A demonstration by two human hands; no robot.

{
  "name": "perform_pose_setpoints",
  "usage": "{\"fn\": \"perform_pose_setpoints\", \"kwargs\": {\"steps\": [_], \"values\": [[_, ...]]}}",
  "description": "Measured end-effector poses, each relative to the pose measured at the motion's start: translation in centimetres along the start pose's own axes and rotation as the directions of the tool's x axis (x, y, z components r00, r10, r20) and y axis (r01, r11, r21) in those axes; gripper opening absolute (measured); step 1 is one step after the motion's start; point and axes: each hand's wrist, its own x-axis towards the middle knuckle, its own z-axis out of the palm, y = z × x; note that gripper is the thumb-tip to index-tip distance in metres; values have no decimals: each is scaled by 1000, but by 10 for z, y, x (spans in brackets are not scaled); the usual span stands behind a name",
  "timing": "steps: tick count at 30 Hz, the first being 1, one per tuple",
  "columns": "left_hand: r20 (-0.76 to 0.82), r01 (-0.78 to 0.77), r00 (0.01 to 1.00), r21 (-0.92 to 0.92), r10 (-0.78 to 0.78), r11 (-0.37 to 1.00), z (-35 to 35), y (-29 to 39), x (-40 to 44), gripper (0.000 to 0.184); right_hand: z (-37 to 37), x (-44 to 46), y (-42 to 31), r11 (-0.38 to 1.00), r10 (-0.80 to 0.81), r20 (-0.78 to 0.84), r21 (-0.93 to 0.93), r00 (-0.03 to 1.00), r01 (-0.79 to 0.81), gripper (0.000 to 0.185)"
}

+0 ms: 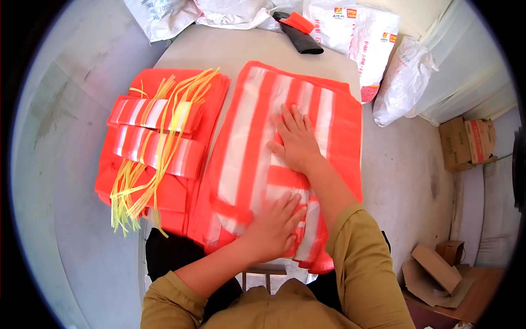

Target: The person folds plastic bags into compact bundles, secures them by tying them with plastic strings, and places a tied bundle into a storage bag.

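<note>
A stack of red plastic bags (246,142) with clear-white stripes lies on the table in front of me. My right hand (297,138) rests flat on the upper part of the stack, fingers stretched out. Nearer to me, my left hand (274,226) lies on the lower part, its fingers spread over a crumpled, folded portion of the striped plastic. Nothing is gripped in either hand. To the left sits a second pile of folded red bags (167,194), topped by striped folded bundles (159,151) and loose yellow strips (174,123).
At the table's (219,46) far edge are white printed sacks (375,41) and a dark roll with a red piece (300,37). A white plastic bundle (404,81) stands right of the table. Cardboard boxes (459,143) and opened cardboard (435,274) are farther right.
</note>
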Motion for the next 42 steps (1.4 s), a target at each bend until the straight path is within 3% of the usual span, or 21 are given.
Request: {"fn": "perform_pose_setpoints", "kwargs": {"steps": [5, 8, 11, 14, 17, 20, 24, 26, 30, 33, 37, 41, 42], "values": [[31, -29, 999, -4, 29, 1000, -6, -1, -6, 74, -58, -32, -30, 963, 240, 88, 106, 967, -249, 78], [94, -23, 995, 15, 22, 1000, -16, 2, -9, 83, -36, -89, -27, 791, 419, 31, 479, 907, -382, 83], [126, -33, 992, 35, 29, 999, -16, 4, -16, 90, -33, -118, -28, 858, 346, -4, 407, 938, -314, 89], [87, -53, 995, 37, 49, 998, -7, 2, -22, 91, -27, -111, -31, 477, 455, 23, 838, 890, -265, 97], [44, -62, 997, 36, 61, 997, -5, 0, -27, 91, -53, -98, -38, 300, 593, 254, 811, 764, -503, 100], [11, -78, 997, 6, 78, 997, -4, -2, -29, 91, -58, -91, -38, 224, 595, 406, 746, 694, -628, 104], [22, -93, 995, -9, 93, 996, -10, -1, -31, 91, -32, -96, -43, 384, 550, 183, 811, 815, -441, 114], [56, -96, 994, -8, 96, 995, -11, 1, -31, 90, -32, -97, -52, 377, 543, 110, 854, 832, -359, 118], [70, -166, 983, -68, 171, 984, -5, -5, -32, 87, -40, -92, -61, 262, 607, 193, 867, 771, -424, 118], [-76, -229, 973, -149, 219, 962, 4, -8, -36, 89, -53, -91, -68, 262, 629, 244, 827, 738, -497, 118], [-114, -269, 962, -254, 248, 929, -15, -15, -39, 78, -43, -92, -65, 332, 607, 173, 832, 776, -445, 119], [-184, -110, 979, -135, 84, 985, -54, -31, -41, 60, -63, -89, -79, 308, 617, 226, 812, 754, -495, 115], [-428, -59, 903, -52, 31, 997, -52, -41, -45, 50, -57, -90, -75, 296, 626, 235, 811, 744, -505, 112]]}}
